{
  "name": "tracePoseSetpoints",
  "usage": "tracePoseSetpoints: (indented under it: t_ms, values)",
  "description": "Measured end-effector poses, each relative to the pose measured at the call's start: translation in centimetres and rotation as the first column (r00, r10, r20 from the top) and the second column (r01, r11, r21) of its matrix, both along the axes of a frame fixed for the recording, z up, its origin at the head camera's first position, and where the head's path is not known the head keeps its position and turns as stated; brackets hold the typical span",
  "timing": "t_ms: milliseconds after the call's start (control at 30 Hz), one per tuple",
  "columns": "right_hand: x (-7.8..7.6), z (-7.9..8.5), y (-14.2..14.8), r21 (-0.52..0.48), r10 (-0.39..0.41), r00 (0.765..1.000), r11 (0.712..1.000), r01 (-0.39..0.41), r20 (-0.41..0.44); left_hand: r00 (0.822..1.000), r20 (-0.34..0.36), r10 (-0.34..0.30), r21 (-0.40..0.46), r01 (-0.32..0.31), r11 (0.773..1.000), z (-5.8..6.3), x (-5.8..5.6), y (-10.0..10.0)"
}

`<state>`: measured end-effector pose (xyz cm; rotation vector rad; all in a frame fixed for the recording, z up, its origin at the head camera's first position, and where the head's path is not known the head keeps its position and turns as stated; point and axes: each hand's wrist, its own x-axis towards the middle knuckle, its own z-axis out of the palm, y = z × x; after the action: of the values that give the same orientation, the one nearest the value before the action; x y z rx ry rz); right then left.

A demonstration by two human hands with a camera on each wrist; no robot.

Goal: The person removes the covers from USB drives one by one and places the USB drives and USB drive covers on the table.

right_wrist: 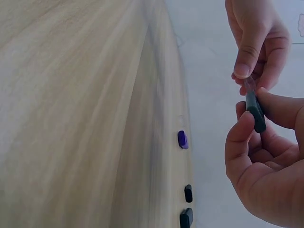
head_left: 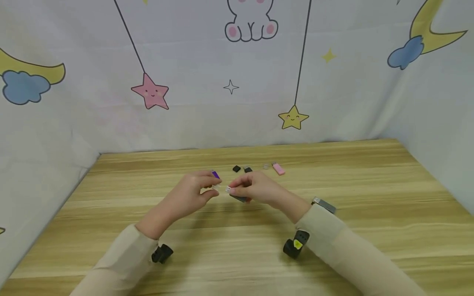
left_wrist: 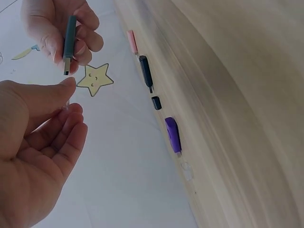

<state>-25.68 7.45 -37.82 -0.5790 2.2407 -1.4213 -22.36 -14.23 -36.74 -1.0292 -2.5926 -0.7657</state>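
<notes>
Wood-grain table (head_left: 222, 267) is carrying a loose row of small items along its far side. From table centre, purple USB stick (head_left: 216, 175) is lying at eleven o'clock, clear cap (left_wrist: 187, 171) just off its metal end; black cap (head_left: 236, 168) and black USB stick (head_left: 248, 169) are lying near twelve, small clear piece (head_left: 266, 166) and pink USB stick (head_left: 279, 169) resting toward one.

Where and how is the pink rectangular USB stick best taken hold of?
The pink rectangular USB stick is probably best pinched across its long sides, near the connector-free right end, coming from above. It lies flat on the wooden table, its silver metal connector points away to the left, and a small clear plastic cap lies on that side.
</notes>
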Motion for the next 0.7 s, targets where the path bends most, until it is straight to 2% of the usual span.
tracePoseSetpoints:
  t_ms: [433, 700]
  values:
    - [-0.7, -1.3, -1.7, -0.003, -0.039, 0.998, 0.999, 0.039, 0.049, 0.998, 0.043, 0.045, -0.056, -0.043, 0.998, -0.6, -0.8, -0.9]
    - [-1.0, -2.0, -2.5, -0.014, -0.064, 0.993, 0.998, 0.065, 0.103, 0.993, 0.095, 0.075, -0.076, -0.068, 0.995, -1.2, -1.4, -1.4]
